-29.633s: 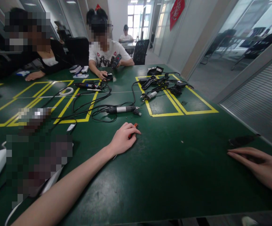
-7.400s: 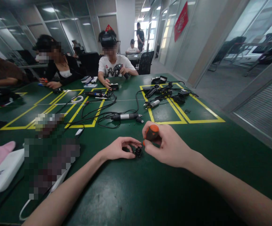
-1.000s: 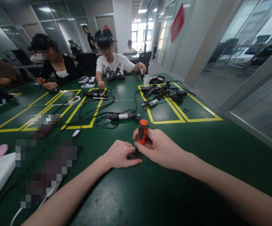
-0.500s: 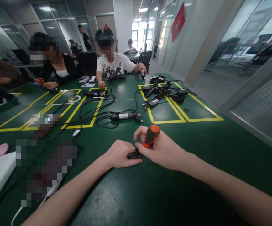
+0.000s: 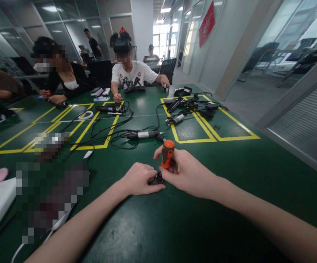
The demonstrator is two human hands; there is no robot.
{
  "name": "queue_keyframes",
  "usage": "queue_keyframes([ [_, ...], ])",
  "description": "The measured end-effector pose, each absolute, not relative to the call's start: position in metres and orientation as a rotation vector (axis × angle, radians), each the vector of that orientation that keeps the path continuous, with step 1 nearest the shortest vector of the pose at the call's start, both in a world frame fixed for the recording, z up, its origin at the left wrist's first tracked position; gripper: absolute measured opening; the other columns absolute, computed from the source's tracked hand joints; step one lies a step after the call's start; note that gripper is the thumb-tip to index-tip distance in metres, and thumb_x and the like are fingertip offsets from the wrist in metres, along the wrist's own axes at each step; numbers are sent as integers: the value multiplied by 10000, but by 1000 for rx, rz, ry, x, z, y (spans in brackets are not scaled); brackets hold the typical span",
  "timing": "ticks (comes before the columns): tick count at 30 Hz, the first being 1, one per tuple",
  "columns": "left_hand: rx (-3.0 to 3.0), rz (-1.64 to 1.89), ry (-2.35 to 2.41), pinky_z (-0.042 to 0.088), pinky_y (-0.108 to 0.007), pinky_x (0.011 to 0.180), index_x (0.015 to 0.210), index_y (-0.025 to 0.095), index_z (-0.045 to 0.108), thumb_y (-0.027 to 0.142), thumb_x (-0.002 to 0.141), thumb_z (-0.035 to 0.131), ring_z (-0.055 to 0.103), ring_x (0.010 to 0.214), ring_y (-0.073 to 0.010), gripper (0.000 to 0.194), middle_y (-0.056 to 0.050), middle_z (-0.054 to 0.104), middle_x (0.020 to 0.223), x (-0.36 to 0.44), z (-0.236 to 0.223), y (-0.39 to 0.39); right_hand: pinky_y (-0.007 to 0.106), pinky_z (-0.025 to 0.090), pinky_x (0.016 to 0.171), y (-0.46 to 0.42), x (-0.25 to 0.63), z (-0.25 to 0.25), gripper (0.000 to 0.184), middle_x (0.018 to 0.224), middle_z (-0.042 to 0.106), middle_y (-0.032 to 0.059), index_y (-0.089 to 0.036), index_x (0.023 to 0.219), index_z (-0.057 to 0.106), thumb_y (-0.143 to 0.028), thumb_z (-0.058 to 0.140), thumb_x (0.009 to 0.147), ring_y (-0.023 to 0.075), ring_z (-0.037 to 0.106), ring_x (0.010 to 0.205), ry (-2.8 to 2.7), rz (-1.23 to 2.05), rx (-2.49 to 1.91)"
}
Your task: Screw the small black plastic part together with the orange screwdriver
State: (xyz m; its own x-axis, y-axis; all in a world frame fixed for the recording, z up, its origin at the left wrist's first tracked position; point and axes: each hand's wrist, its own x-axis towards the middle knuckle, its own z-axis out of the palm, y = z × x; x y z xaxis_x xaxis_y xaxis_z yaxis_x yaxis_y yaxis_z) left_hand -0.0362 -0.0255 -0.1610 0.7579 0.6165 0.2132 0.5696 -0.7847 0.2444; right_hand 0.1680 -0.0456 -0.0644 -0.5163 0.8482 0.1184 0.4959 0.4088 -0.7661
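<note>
As the screwdriver [image 5: 167, 154] points steeply down, curled hands [image 5: 188, 171] hold it and a fitting [image 5: 160, 178].

Beyond the right hand [image 5: 184, 171] and its forearm, the green tabletop [image 5: 246, 164] offers passing room — so does the near stretch between the forearms. The left hand [image 5: 140, 179], small black part [image 5: 159, 177] and screwdriver [image 5: 167, 155] block the middle; farther out, a corded power tool [image 5: 143, 135] and looped cable [image 5: 117, 145] obstruct.
</note>
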Motion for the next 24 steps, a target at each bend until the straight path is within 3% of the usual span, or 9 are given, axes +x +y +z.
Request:
queue_keyframes([
  [3,2789,432,953,296,-277,554,624,185,529,507,930,689,573,558,-134,472,22,589,593,-36,-161,-25,256,319,568,-45,168,-64,163,605,473,-87,-181,944,625,-72,594,826,100,436,529,-2201,928,-1119],
  [12,2794,415,946,314,-269,563,656,178,564,512,956,647,597,579,-134,456,14,617,623,-37,-162,-25,253,336,584,-47,168,-60,276,591,444,-110,-185,982,614,-35,604,750,96,428,522,-2183,997,-1121],
  [17,2790,401,966,286,-273,552,618,183,527,529,942,664,576,560,-134,493,14,597,597,-36,-161,-25,256,353,612,-47,167,-62,142,607,462,-96,-190,921,609,-78,611,833,97,434,551,-2160,968,-1087],
  [24,2794,405,948,291,-277,559,637,187,527,514,952,654,572,569,-137,471,16,589,606,-37,-161,-25,246,353,579,-46,170,-61,254,650,521,-88,-179,986,599,-34,640,782,105,482,568,-2181,933,-1102],
])
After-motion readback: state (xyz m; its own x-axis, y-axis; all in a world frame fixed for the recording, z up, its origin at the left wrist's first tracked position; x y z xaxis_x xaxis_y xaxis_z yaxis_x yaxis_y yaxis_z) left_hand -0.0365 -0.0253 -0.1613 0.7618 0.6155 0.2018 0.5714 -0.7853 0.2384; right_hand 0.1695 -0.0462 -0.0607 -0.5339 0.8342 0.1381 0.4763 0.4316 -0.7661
